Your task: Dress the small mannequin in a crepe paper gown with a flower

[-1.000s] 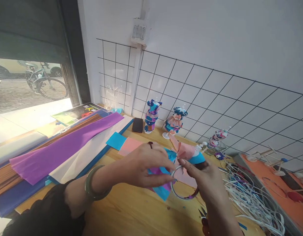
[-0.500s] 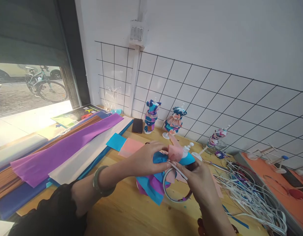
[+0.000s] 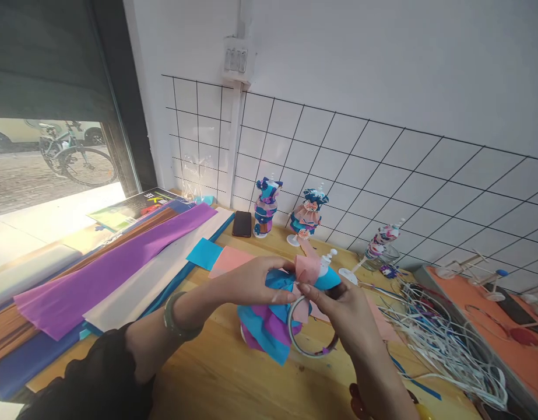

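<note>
My left hand (image 3: 251,281) is closed around the waist of a small paper doll (image 3: 273,315) dressed in blue, purple and pink crepe paper, held above the wooden table (image 3: 216,379). My right hand (image 3: 345,309) pinches the doll's pink paper bodice (image 3: 307,269) from the right. A roll of tape (image 3: 310,335) hangs round the fingers of my right hand, just below the doll. The doll's white neck knob (image 3: 329,255) sticks up between my hands.
Long sheets of purple, white, blue and brown crepe paper (image 3: 106,274) lie at the left. Blue and pink paper squares (image 3: 220,256), a black phone (image 3: 242,223) and three finished dolls (image 3: 266,207) stand by the wire grid wall. White paper strips (image 3: 439,344) and an orange tray (image 3: 491,315) lie at the right.
The doll and both hands have dropped slightly toward the table. My left hand shifted from holding the skirt to gripping the waist; my right fingers moved up onto the pink bodice.
</note>
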A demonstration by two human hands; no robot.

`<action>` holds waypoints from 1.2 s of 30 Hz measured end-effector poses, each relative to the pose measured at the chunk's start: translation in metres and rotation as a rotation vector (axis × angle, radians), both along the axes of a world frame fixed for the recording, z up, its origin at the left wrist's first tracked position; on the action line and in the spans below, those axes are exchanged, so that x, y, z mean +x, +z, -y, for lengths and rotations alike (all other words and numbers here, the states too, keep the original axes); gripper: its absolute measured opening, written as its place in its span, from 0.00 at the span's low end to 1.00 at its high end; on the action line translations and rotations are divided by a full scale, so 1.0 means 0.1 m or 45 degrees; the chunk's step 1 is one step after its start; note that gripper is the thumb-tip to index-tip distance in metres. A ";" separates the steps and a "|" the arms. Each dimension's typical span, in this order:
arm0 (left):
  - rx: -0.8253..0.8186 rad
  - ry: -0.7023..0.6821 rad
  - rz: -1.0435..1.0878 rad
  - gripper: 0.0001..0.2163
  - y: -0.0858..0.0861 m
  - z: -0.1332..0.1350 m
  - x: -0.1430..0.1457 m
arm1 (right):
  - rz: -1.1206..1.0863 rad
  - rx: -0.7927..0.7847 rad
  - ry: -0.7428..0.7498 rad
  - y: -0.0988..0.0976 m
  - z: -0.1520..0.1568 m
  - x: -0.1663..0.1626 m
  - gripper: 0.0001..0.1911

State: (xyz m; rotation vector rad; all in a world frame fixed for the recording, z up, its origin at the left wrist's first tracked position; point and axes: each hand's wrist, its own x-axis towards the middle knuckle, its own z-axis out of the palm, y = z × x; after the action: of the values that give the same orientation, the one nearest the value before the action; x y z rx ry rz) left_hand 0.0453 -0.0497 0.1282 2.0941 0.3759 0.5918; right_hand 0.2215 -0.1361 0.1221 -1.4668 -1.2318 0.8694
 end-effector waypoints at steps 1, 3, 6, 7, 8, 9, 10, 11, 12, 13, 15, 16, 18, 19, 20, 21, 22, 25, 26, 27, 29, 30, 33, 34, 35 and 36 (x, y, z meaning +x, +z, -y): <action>-0.015 0.031 0.008 0.15 -0.01 0.01 0.01 | 0.021 -0.001 -0.015 0.00 0.00 0.00 0.18; -0.047 0.102 0.021 0.15 -0.03 0.02 0.04 | 0.074 -0.013 -0.051 0.00 0.00 -0.01 0.17; -0.090 0.154 0.049 0.13 -0.06 0.04 0.07 | 0.148 -0.022 -0.087 -0.01 0.01 -0.01 0.17; -0.098 0.156 0.065 0.12 -0.06 0.04 0.07 | 0.157 -0.022 -0.090 0.00 0.01 -0.01 0.17; -0.103 0.154 0.081 0.12 -0.07 0.05 0.07 | 0.158 -0.024 -0.088 0.00 0.01 -0.01 0.17; -0.107 0.151 0.096 0.11 -0.07 0.05 0.08 | 0.157 -0.028 -0.089 0.00 0.01 -0.01 0.17; -0.112 0.146 0.110 0.11 -0.07 0.05 0.08 | 0.155 -0.036 -0.094 0.00 0.02 -0.01 0.17; -0.121 0.141 0.123 0.11 -0.07 0.05 0.08 | 0.151 -0.042 -0.095 0.00 0.02 -0.01 0.18; -0.136 0.136 0.135 0.11 -0.07 0.06 0.08 | 0.146 -0.043 -0.091 0.00 0.02 -0.01 0.18; -0.153 0.131 0.144 0.12 -0.08 0.06 0.09 | 0.143 -0.040 -0.084 0.00 0.01 -0.01 0.18; -0.179 0.128 0.161 0.13 -0.09 0.06 0.10 | 0.153 -0.032 -0.077 0.00 0.01 -0.01 0.17; -0.186 0.132 0.168 0.13 -0.11 0.06 0.11 | 0.159 -0.030 -0.073 0.00 0.01 -0.02 0.17; -0.203 0.145 0.178 0.14 -0.13 0.06 0.12 | 0.155 -0.026 -0.049 0.01 0.02 -0.03 0.18; -0.213 0.155 0.183 0.14 -0.14 0.07 0.12 | 0.145 -0.021 -0.032 0.02 0.02 -0.03 0.17; -0.226 0.161 0.188 0.14 -0.15 0.07 0.13 | 0.134 -0.014 -0.012 0.03 0.03 -0.04 0.17; -0.240 0.163 0.192 0.13 -0.15 0.07 0.13 | 0.127 -0.008 0.007 0.05 0.04 -0.04 0.17; -0.250 0.162 0.194 0.13 -0.16 0.06 0.13 | 0.128 -0.003 0.021 0.06 0.04 -0.04 0.16; -0.251 0.163 0.200 0.10 -0.15 0.06 0.13 | 0.172 0.003 0.052 0.08 0.06 -0.02 0.13; -0.247 0.169 0.200 0.10 -0.15 0.05 0.13 | 0.197 0.000 0.059 0.08 0.07 -0.01 0.12; -0.241 0.179 0.199 0.10 -0.15 0.05 0.12 | 0.227 -0.007 0.061 0.08 0.07 0.00 0.12; -0.234 0.201 0.195 0.09 -0.15 0.03 0.12 | 0.297 -0.033 0.063 0.09 0.09 0.03 0.12; -0.232 0.216 0.195 0.09 -0.16 0.02 0.13 | 0.331 -0.053 0.065 0.09 0.09 0.04 0.14; -0.235 0.254 0.194 0.10 -0.18 0.00 0.14 | 0.411 -0.104 0.073 0.11 0.12 0.06 0.17; -0.241 0.264 0.193 0.10 -0.19 0.00 0.14 | 0.429 -0.105 0.082 0.11 0.13 0.06 0.18; -0.245 0.274 0.193 0.10 -0.18 0.00 0.15 | 0.445 -0.103 0.094 0.11 0.13 0.07 0.18; -0.250 0.282 0.192 0.10 -0.18 0.00 0.15 | 0.461 -0.098 0.110 0.12 0.14 0.08 0.19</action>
State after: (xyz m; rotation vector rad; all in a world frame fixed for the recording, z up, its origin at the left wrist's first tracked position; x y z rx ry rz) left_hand 0.0602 -0.0492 0.1101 1.8204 0.5603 0.8040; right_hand 0.2292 -0.1501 0.1339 -1.6942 -1.5510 0.7339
